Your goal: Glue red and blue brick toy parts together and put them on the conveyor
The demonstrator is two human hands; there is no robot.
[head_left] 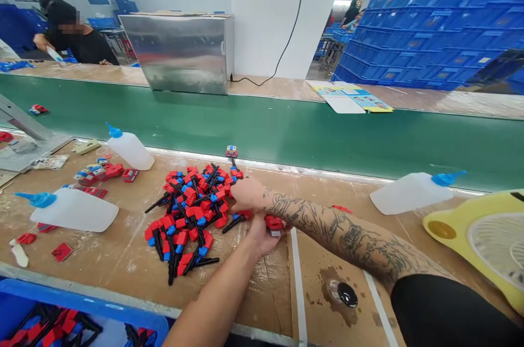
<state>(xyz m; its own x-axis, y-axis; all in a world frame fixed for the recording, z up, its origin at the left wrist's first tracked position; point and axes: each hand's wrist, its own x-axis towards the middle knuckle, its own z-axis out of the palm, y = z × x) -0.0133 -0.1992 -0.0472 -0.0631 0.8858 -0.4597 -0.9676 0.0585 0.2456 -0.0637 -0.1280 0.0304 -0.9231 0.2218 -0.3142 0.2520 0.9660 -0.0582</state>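
Where left fingers (267, 244) curl, red toy part (274, 222) lies within.

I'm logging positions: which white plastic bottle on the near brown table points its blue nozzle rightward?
The white plastic bottle nearest the yellow plastic fan; the others' blue nozzles point left.

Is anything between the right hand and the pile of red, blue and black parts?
Nothing visible is. The right hand is at the right edge of the pile; the left hand, holding a red piece, sits nearer the camera.
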